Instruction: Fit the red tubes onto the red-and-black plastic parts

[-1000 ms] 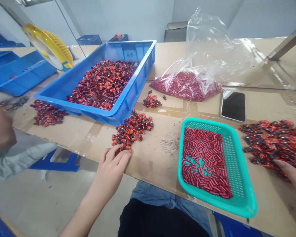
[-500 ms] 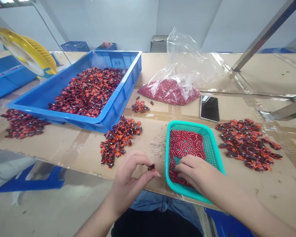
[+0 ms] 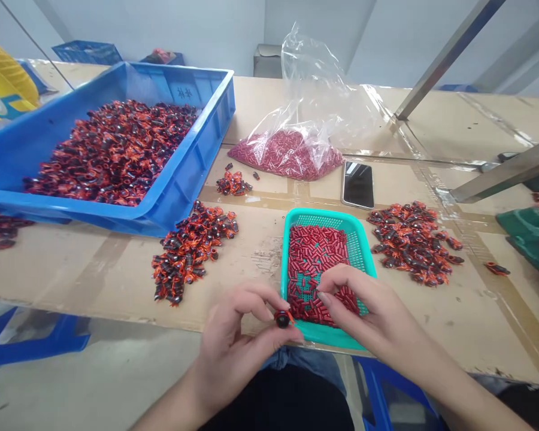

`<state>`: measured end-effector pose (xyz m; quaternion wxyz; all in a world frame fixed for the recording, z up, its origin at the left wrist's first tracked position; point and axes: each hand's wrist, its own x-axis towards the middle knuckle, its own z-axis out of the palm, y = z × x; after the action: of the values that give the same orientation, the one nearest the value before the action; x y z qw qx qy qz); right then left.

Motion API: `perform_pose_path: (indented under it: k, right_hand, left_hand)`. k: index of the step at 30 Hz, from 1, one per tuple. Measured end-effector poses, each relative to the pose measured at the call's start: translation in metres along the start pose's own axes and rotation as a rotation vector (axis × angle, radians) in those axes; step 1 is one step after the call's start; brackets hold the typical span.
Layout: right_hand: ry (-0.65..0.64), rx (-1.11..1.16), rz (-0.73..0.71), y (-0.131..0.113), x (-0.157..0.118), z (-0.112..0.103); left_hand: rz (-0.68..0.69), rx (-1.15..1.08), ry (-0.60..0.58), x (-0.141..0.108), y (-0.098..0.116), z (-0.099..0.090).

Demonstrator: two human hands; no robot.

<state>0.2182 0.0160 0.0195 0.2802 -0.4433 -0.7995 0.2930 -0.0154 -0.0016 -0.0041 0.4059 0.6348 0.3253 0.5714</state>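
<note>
My left hand (image 3: 238,350) pinches a small black-and-orange part (image 3: 282,318) between thumb and fingertips, just in front of the teal plastic basket (image 3: 321,214). My right hand (image 3: 363,305) rests over the basket's near side, its fingertips among the loose red tubes (image 3: 317,257). Those fingers hide part of the tubes, and I cannot tell whether they hold one. A heap of black-and-orange parts (image 3: 188,254) lies to the left of the basket, and another (image 3: 413,242) lies to its right.
A blue crate (image 3: 179,179) full of the same parts stands at the left of the cardboard-covered table (image 3: 94,275). Behind the basket lie a clear bag of red tubes (image 3: 287,154) and a phone (image 3: 358,184). Metal bars (image 3: 449,60) cross the upper right.
My left hand has lifted a part from the heap and now holds it up near the basket. My right hand has moved from the right-hand heap into the basket. The view has swung right.
</note>
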Motion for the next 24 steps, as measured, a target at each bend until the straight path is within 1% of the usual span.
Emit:
perform_pose_path:
  k: [3, 5, 7, 9, 13, 18, 21, 23, 24]
  right_hand:
    - [0.058, 0.217, -0.023, -0.017, -0.007, -0.003]
    - [0.085, 0.262, -0.094, -0.026, -0.010, -0.002]
    - [0.111, 0.236, -0.160, -0.032, -0.011, 0.000]
    - [0.142, 0.165, -0.213, -0.036, -0.011, 0.002]
    - [0.173, 0.051, -0.264, -0.040, -0.010, 0.003]
    - [0.163, 0.045, -0.270, -0.044, -0.010, 0.003]
    - [0.205, 0.017, -0.269, -0.042, -0.012, 0.007]
    - [0.215, 0.018, -0.244, -0.040, -0.014, 0.010]
    - [0.207, 0.035, -0.208, -0.040, -0.014, 0.010]
  left_hand:
    - [0.054, 0.067, -0.031, 0.002, 0.004, 0.002]
    - [0.094, 0.129, -0.049, 0.003, 0.007, 0.004]
    - [0.147, 0.186, -0.079, 0.005, 0.009, 0.005]
    - [0.208, 0.240, -0.110, 0.006, 0.011, 0.005]
    - [0.286, 0.349, -0.135, 0.003, 0.013, 0.004]
    - [0.341, 0.452, -0.190, -0.002, 0.011, 0.002]
    - [0.359, 0.485, -0.212, -0.004, 0.009, 0.002]
    - [0.393, 0.520, -0.208, -0.007, 0.012, 0.005]
    - [0.401, 0.541, -0.210, -0.010, 0.016, 0.007]
